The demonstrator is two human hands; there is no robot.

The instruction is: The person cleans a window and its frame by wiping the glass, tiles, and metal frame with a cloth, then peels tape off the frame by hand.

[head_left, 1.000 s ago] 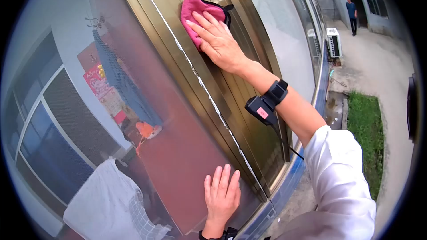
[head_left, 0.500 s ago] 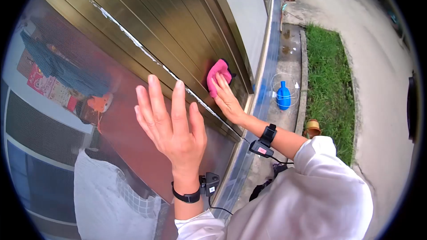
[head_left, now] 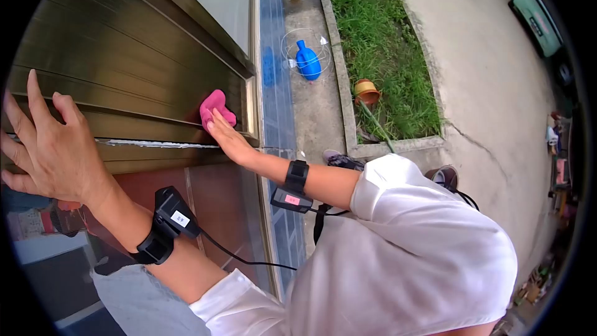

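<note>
A pink cloth [head_left: 216,107] lies pressed against the lower part of a brown-gold metal panel [head_left: 124,43], near its frame. On the cloth rests my right hand [head_left: 225,135], its fingers flat and pushing it against the surface. My left hand [head_left: 53,143] is raised at the left with fingers spread, holding nothing, in front of the panel; whether it touches the surface I cannot tell. A whitish, ragged seam [head_left: 155,145] runs along the panel between the two hands. Both wrists carry black straps with small devices.
Blue tiles [head_left: 277,99] run below the frame. A blue bottle [head_left: 308,62] within a wire loop stands on the concrete. Beyond a kerb are grass [head_left: 379,31] and a flowerpot [head_left: 367,92]. My shoes [head_left: 443,177] show below. A green vehicle [head_left: 540,20] is at the upper right.
The view has swung down and right. My right hand and the cloth have moved down the panel to near its lower frame. My left hand has risen and now appears at the far left.
</note>
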